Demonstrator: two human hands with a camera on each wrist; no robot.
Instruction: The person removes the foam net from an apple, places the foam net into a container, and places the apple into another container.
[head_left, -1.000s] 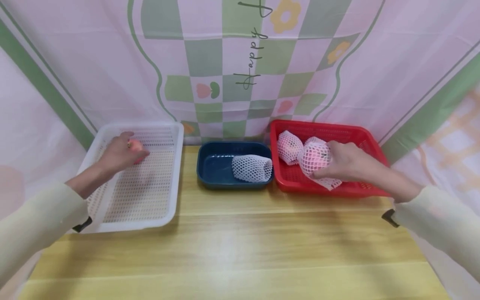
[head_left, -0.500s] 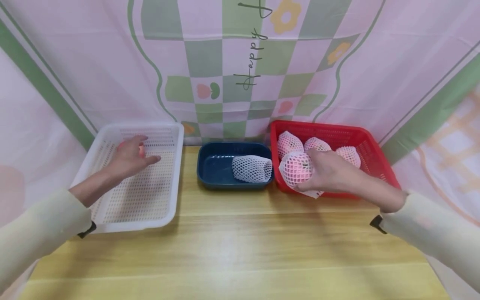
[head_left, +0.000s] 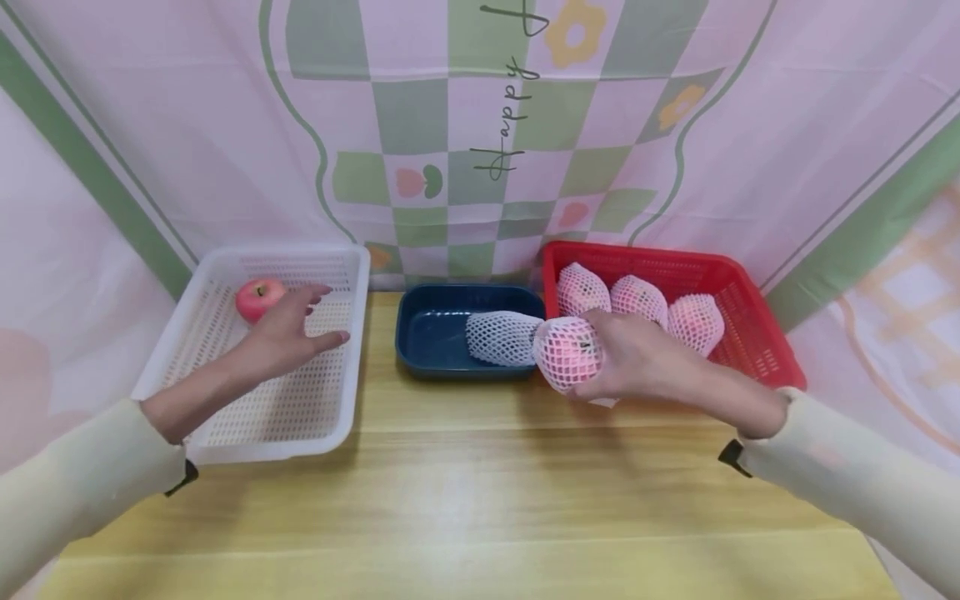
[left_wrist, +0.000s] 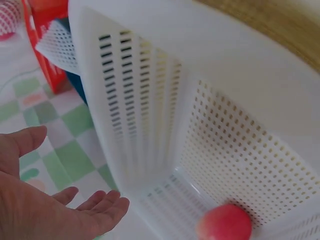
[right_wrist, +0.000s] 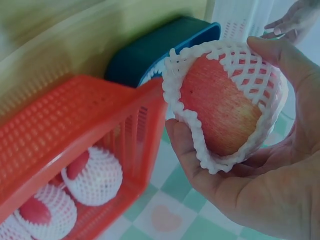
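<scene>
My right hand (head_left: 637, 354) grips an apple (right_wrist: 220, 105) wrapped in a white foam net (right_wrist: 182, 107), just in front of the red basket's left front corner. In the right wrist view, bare red skin shows through the net's opening. Over the white basket (head_left: 348, 367), my left hand (head_left: 281, 333) holds nothing, its fingers spread and thumb apart. Behind that hand, a bare red apple (head_left: 258, 298) lies in the basket's far left part; the left wrist view shows the same apple (left_wrist: 225, 223) low in frame.
The red basket (head_left: 780, 350) at the right contains three net-wrapped apples (head_left: 693, 325) in a row. Between the baskets stands a dark blue tray (head_left: 427, 367) with an unfilled white foam net (head_left: 501, 337) in its right half. A patterned curtain (head_left: 480, 125) hangs behind the wooden table (head_left: 450, 500).
My right hand has carried the net-wrapped apple left and toward me, out of the red basket. My left hand has left the bare apple and moved right, uncovering it.
</scene>
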